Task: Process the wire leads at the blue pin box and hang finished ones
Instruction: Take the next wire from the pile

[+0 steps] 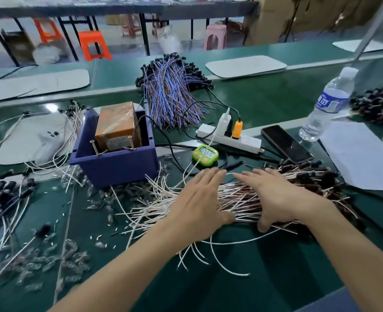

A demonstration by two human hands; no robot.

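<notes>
Left hand (199, 199) and right hand (276, 197) lay straight, spread fingers flat on the wire bundle (240, 194), thumbs seemingly resting at its near edge; the blue pin box (118, 170) stands beyond the left fingertips.

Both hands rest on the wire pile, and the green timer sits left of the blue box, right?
Not quite: the head view shows the timer right of the blue box, beside the power strip. The left hand and right hand do rest on the wire pile.
</notes>
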